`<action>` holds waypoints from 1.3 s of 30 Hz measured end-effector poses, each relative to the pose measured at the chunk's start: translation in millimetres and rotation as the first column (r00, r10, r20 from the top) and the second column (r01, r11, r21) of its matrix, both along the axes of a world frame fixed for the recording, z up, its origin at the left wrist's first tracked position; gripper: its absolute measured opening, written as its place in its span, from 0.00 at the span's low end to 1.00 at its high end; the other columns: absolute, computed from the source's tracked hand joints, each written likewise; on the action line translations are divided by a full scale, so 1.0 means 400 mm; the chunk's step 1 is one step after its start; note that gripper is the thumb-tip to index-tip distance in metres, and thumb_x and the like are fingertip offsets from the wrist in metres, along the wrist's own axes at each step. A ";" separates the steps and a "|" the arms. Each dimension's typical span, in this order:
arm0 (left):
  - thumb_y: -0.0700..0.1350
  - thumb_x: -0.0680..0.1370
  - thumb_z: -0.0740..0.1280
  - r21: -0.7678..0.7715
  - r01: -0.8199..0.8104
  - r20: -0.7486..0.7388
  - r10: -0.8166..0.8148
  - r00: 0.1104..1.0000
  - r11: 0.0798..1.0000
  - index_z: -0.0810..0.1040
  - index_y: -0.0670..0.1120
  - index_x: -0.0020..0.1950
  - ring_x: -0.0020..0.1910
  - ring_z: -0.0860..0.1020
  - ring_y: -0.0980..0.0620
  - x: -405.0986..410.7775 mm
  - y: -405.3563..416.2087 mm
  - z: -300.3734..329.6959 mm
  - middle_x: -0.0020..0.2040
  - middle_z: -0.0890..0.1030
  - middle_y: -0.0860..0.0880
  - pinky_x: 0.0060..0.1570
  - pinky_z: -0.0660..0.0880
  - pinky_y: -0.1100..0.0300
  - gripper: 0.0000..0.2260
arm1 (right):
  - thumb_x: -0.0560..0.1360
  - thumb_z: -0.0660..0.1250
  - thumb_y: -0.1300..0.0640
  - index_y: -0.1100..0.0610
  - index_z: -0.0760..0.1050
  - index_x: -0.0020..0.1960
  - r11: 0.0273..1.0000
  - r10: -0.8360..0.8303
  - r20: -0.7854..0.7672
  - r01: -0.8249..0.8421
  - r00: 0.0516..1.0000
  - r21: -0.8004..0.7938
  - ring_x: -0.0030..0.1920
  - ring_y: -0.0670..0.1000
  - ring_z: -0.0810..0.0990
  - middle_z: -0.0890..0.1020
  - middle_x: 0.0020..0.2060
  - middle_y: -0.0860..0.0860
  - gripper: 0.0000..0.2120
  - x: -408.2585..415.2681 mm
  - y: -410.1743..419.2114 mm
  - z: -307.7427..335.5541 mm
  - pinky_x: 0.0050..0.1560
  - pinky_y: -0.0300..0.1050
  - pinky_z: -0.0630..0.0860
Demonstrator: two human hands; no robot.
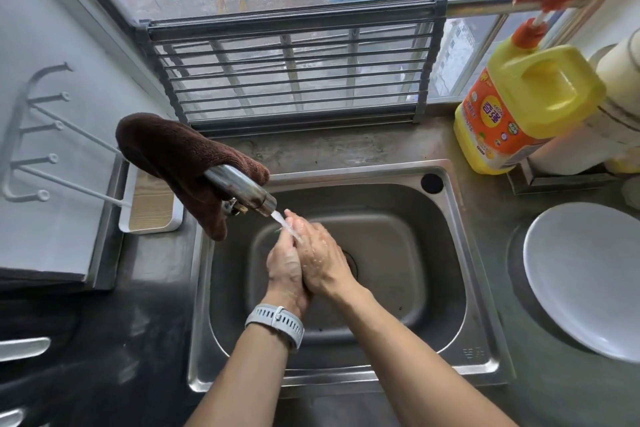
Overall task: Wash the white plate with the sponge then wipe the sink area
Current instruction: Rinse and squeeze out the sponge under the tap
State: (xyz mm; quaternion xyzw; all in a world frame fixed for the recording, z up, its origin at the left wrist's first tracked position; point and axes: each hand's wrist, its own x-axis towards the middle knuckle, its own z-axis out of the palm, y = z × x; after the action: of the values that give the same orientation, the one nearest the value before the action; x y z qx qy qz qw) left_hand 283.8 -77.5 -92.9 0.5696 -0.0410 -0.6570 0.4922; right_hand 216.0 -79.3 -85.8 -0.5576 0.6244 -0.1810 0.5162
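Rinsing left hand [285, 265] against right hand [320, 262] under running faucet [242, 189], fingers straight, pressed together, holding nothing. White plate [585, 274] sitting on counter right of sink [460, 218]; sponge not visible. Likely finishing up; next probably shutting water off.

I count two hands, the left hand [285, 265] and the right hand [320, 258], plus one plate [585, 274], one sink [460, 274], one tap [242, 189], one brown cloth [173, 152], one yellow soap bottle [519, 111] and one wristwatch [277, 322].
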 end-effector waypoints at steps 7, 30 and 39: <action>0.47 0.75 0.65 0.032 0.051 0.254 -0.057 0.965 0.998 0.81 0.45 0.35 0.44 0.80 0.43 0.001 0.007 -0.005 0.41 0.82 0.42 0.47 0.77 0.52 0.11 | 0.85 0.49 0.45 0.50 0.71 0.74 0.997 -0.078 0.180 0.073 0.981 0.034 0.73 0.48 0.70 0.73 0.73 0.48 0.22 -0.018 0.027 -0.008 0.76 0.47 0.62; 0.35 0.82 0.60 -0.108 0.266 0.449 -0.192 0.873 0.958 0.81 0.45 0.63 0.58 0.83 0.47 0.039 0.091 0.064 0.56 0.86 0.47 0.57 0.80 0.54 0.14 | 0.76 0.68 0.38 0.54 0.79 0.37 0.779 -0.580 0.438 0.311 0.687 0.544 0.26 0.47 0.75 0.76 0.28 0.50 0.20 0.042 0.006 0.028 0.27 0.38 0.71; 0.51 0.84 0.53 -0.035 0.147 0.103 -0.143 0.984 0.989 0.84 0.42 0.59 0.54 0.82 0.46 0.044 0.103 0.059 0.54 0.86 0.41 0.54 0.75 0.53 0.22 | 0.81 0.59 0.46 0.53 0.71 0.32 0.769 -0.582 0.347 0.359 0.735 0.529 0.20 0.48 0.65 0.70 0.22 0.48 0.20 0.034 0.037 -0.004 0.23 0.37 0.61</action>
State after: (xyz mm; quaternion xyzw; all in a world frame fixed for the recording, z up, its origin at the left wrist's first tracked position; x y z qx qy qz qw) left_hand 301.4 -36.2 -69.5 0.5867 -0.1209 -0.6606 0.4525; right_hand 229.7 -64.4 -87.6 -0.1835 0.6185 -0.3033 0.7013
